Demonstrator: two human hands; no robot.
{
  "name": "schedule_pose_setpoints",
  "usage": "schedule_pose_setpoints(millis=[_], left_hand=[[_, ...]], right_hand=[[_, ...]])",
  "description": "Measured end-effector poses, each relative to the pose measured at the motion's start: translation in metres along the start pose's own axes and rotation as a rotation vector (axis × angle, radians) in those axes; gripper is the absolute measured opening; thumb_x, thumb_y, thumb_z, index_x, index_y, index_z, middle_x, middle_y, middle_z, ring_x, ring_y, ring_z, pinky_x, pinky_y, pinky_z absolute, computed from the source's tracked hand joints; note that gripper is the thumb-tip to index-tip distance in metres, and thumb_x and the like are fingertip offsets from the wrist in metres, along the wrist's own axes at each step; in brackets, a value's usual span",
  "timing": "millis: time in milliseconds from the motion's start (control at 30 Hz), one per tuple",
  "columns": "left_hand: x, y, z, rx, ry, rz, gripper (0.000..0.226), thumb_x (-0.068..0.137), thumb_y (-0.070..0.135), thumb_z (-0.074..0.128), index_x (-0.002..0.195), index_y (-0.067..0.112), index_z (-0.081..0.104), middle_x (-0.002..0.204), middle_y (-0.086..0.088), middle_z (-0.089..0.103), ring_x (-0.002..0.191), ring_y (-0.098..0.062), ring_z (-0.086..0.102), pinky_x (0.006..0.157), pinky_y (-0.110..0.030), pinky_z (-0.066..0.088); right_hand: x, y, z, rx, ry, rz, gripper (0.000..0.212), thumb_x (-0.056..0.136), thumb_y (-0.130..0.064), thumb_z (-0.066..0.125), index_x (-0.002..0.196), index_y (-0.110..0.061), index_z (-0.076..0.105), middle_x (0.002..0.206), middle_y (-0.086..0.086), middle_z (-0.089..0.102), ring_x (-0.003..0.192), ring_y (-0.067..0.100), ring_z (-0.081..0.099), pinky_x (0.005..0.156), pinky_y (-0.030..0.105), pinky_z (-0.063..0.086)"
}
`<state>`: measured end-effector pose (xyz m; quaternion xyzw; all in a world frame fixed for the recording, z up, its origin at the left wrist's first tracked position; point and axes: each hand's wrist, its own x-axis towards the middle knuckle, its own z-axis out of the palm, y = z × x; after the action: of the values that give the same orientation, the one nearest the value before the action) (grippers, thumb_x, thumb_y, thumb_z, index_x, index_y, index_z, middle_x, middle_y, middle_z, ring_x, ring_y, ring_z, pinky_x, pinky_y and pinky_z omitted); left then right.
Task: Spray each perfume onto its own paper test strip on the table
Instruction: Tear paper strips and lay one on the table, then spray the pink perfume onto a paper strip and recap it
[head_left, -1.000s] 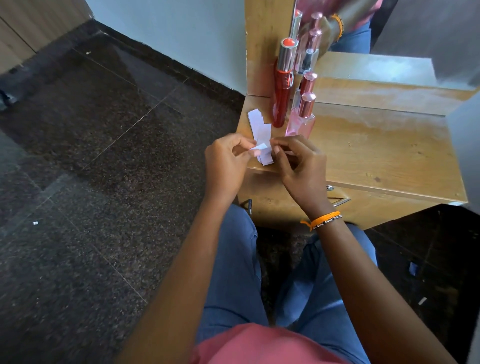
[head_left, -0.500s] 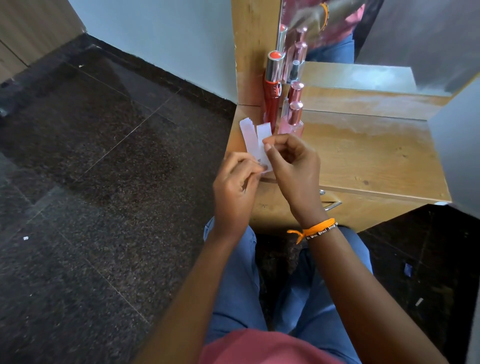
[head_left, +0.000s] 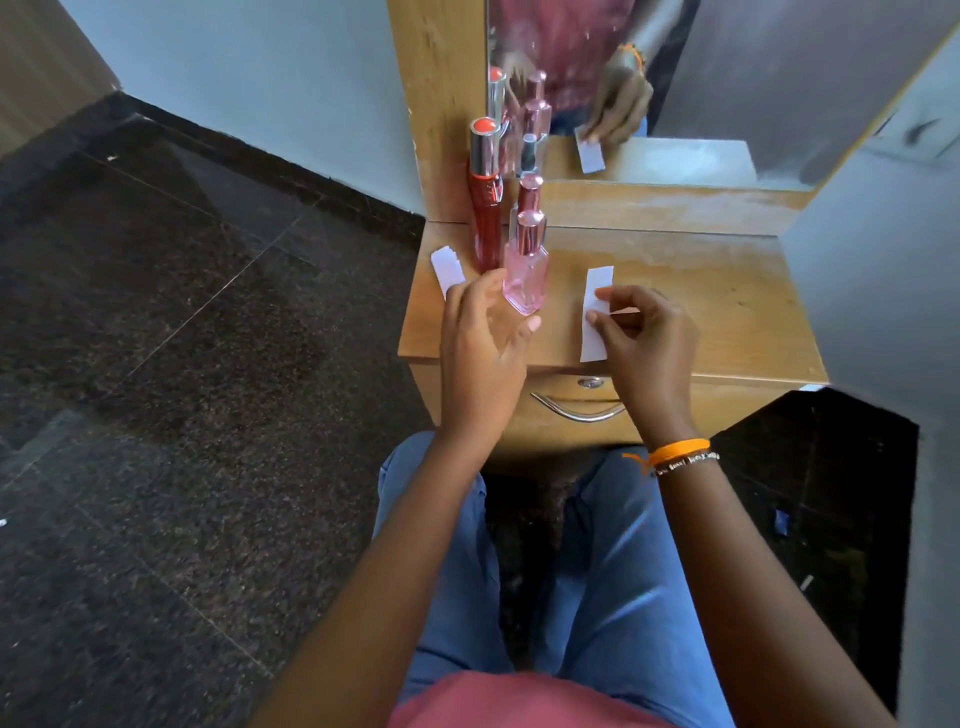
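Note:
Three perfumes stand at the back left of the wooden table (head_left: 717, 291): a tall red bottle (head_left: 485, 208) with a silver cap, a pale pink square bottle (head_left: 525, 275) in front, and another pink-capped bottle (head_left: 530, 193) behind it. My right hand (head_left: 647, 343) pinches a white paper test strip (head_left: 595, 317) that lies near the table's front edge. My left hand (head_left: 483, 338) hovers with relaxed fingers just left of the pink square bottle, holding nothing. A small stack of white strips (head_left: 447, 267) lies at the table's left edge, partly behind my left hand.
A mirror (head_left: 649, 78) stands at the back of the table and reflects the bottles, my hand and the strip. A drawer with a metal handle (head_left: 576, 410) sits under the tabletop. A grey wall (head_left: 878, 260) borders the right side. Dark tiled floor lies to the left.
My right hand has carried one strip from the stack at the left to the table's middle front. My left hand has let go of the strips and moved beside the pink bottle.

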<state>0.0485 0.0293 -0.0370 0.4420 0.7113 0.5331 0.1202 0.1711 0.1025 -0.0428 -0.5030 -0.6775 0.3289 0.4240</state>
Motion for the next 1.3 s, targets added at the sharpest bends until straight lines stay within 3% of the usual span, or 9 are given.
schedule_pose_setpoints(millis=[100,333,400,500,733,900,1033,1133,1300], left_hand=[[0.014,0.003,0.010,-0.011,-0.022,-0.072,0.057,0.079,0.020,0.071,0.130,0.013,0.047,0.124,-0.003,0.049,0.117,-0.016,0.049,0.098,-0.038,0.046],[0.024,0.008,0.018,-0.018,0.025,-0.035,0.053,0.078,0.014,0.071,0.126,0.014,0.050,0.123,-0.002,0.059,0.112,-0.017,0.056,0.092,-0.040,0.051],[0.026,0.010,0.019,-0.018,0.040,-0.040,0.047,0.080,0.014,0.070,0.123,0.014,0.052,0.120,-0.001,0.061,0.110,-0.016,0.058,0.092,-0.036,0.051],[0.026,0.013,0.019,0.000,0.034,-0.042,0.040,0.083,0.014,0.066,0.121,0.013,0.053,0.117,0.001,0.060,0.108,-0.013,0.056,0.087,-0.016,0.044],[0.014,0.029,0.016,0.050,-0.032,0.155,0.040,0.087,0.014,0.060,0.125,0.008,0.049,0.119,-0.007,0.054,0.111,-0.014,0.052,0.082,-0.002,0.035],[0.009,0.033,0.015,0.017,-0.143,0.196,0.040,0.095,0.017,0.048,0.133,0.009,0.043,0.133,-0.012,0.046,0.123,-0.023,0.047,0.095,-0.019,0.039],[0.010,0.033,0.011,-0.048,-0.184,0.154,0.039,0.095,0.021,0.043,0.133,0.010,0.043,0.126,0.002,0.043,0.118,-0.015,0.047,0.090,-0.005,0.034],[0.012,0.034,0.008,-0.069,-0.180,0.122,0.038,0.095,0.012,0.046,0.133,0.009,0.044,0.122,0.003,0.042,0.114,-0.009,0.045,0.091,-0.003,0.034],[0.013,0.033,0.011,-0.114,-0.200,0.097,0.039,0.094,0.014,0.049,0.132,0.010,0.045,0.123,0.002,0.046,0.119,-0.017,0.049,0.099,-0.028,0.041]], right_hand=[[0.009,0.006,0.005,-0.121,-0.026,-0.049,0.018,0.079,0.000,0.069,0.097,-0.002,0.070,0.090,0.010,0.065,0.070,0.011,0.054,0.065,0.002,0.039],[0.011,0.013,0.006,-0.237,-0.090,-0.066,0.023,0.080,-0.007,0.071,0.103,-0.006,0.070,0.099,0.004,0.047,0.082,0.022,0.054,0.076,0.033,0.049],[0.012,0.009,0.005,-0.226,-0.069,-0.090,0.023,0.080,-0.010,0.072,0.103,-0.008,0.070,0.099,0.003,0.047,0.082,0.019,0.050,0.074,0.026,0.045],[0.012,-0.012,0.001,-0.102,0.008,-0.168,0.016,0.083,-0.013,0.070,0.099,-0.011,0.069,0.093,0.002,0.050,0.073,0.012,0.048,0.065,0.006,0.036],[0.020,-0.061,-0.005,0.107,-0.008,-0.277,0.017,0.081,-0.016,0.072,0.096,-0.010,0.067,0.088,0.008,0.058,0.069,0.008,0.053,0.062,0.011,0.043],[0.024,-0.064,-0.018,0.135,-0.022,-0.248,0.012,0.084,-0.012,0.067,0.094,-0.008,0.068,0.085,0.009,0.065,0.073,0.011,0.059,0.069,0.019,0.050],[0.032,-0.059,-0.038,0.233,-0.090,-0.238,0.020,0.090,-0.005,0.058,0.109,-0.009,0.062,0.084,-0.002,0.068,0.080,0.003,0.064,0.082,0.017,0.050],[0.036,-0.032,-0.049,0.016,-0.054,-0.221,0.022,0.087,0.004,0.054,0.105,-0.006,0.062,0.082,0.004,0.068,0.080,0.008,0.065,0.081,0.013,0.048],[0.025,0.021,-0.051,-0.184,-0.002,-0.064,0.022,0.079,0.008,0.058,0.092,-0.007,0.067,0.089,0.009,0.061,0.080,0.024,0.061,0.078,0.030,0.051]])
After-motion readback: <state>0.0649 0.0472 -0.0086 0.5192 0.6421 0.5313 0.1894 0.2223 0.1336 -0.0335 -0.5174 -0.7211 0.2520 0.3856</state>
